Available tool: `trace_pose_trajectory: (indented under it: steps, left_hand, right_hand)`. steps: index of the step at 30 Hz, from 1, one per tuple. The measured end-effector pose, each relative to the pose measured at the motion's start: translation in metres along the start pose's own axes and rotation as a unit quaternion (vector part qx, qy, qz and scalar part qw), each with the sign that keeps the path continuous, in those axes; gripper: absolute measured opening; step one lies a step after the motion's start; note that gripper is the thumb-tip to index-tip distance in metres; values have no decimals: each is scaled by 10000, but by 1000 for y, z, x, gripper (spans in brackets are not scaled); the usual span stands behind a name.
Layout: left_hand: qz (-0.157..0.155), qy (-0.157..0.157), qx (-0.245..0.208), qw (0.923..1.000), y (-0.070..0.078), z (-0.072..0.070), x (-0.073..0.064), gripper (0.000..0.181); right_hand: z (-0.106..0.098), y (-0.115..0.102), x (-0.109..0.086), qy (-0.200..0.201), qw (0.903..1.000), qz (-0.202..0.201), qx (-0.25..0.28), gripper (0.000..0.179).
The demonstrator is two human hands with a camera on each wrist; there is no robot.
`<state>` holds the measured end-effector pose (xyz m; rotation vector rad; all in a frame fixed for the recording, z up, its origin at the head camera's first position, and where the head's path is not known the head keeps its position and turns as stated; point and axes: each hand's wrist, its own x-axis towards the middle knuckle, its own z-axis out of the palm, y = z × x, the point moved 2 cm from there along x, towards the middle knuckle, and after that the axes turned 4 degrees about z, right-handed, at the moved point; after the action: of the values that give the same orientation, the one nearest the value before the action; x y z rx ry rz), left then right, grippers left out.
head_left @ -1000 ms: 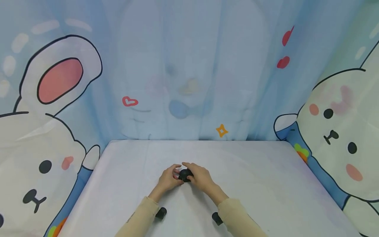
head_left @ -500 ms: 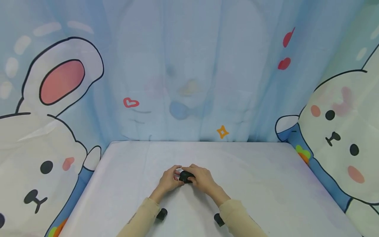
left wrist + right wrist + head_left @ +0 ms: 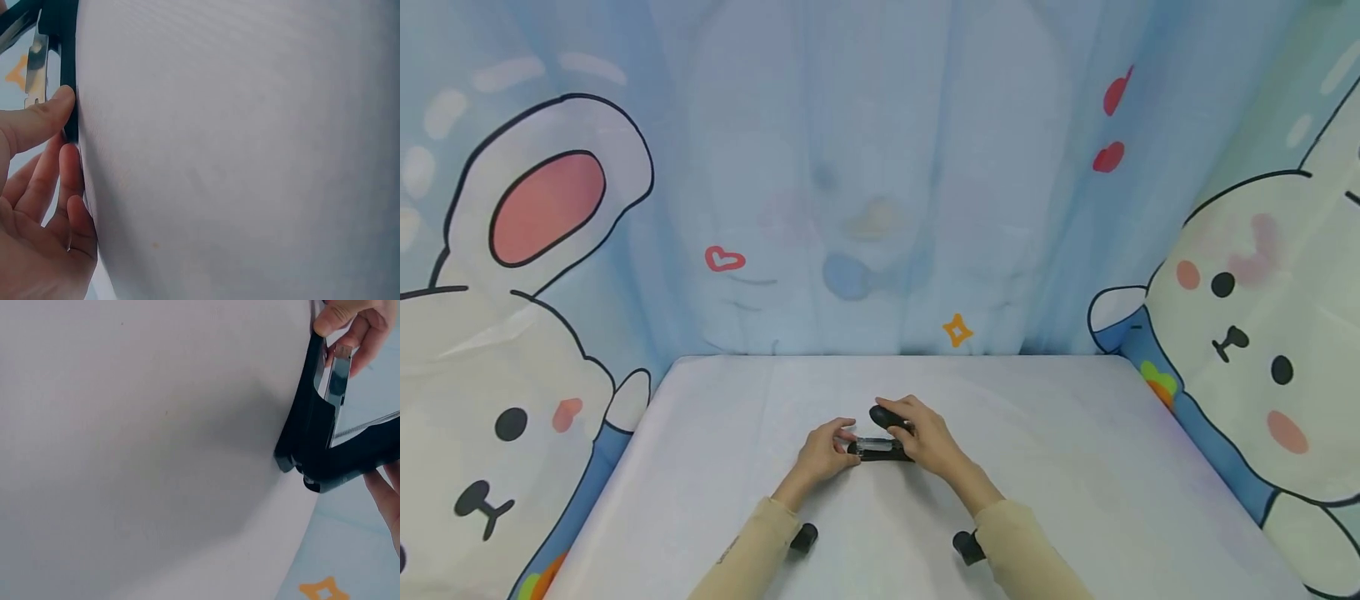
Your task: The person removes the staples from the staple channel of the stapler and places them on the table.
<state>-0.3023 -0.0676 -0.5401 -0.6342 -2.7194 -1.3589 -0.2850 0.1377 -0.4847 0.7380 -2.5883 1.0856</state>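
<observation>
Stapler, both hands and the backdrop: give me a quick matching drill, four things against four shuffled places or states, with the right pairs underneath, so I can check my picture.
1. left hand
2. stapler
3. orange star
4. right hand

A. gripping the raised top arm
B. printed on the blue curtain
C. holding one end of the base
D. black, swung open

Pairs: 1-C, 2-D, 3-B, 4-A

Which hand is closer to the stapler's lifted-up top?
The right hand. It holds the stapler's raised top, touching it. The left hand is apart from that top, gripping the other end of the stapler's base.
</observation>
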Motion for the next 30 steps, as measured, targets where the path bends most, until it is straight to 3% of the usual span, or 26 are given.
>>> trace_pose_trajectory:
  steps: [5, 9, 22, 30]
  left_hand:
    - [-31, 107, -16, 9999, 0, -2, 0, 61]
    - [-66, 64, 4, 10000, -2, 0, -1, 63]
    - [8, 87, -46, 10000, -2, 0, 2, 65]
    - [-99, 25, -3, 9999, 1, 2, -1, 66]
  right_hand:
    - [-8, 4, -3, -6, 9977, 339, 594, 52]
    - [-14, 9, -9, 30, 9959, 510, 744, 51]
    - [-34, 33, -25, 952, 9850, 760, 1223, 49]
    - [-43, 55, -44, 1418, 9698, 1141, 1621, 50]
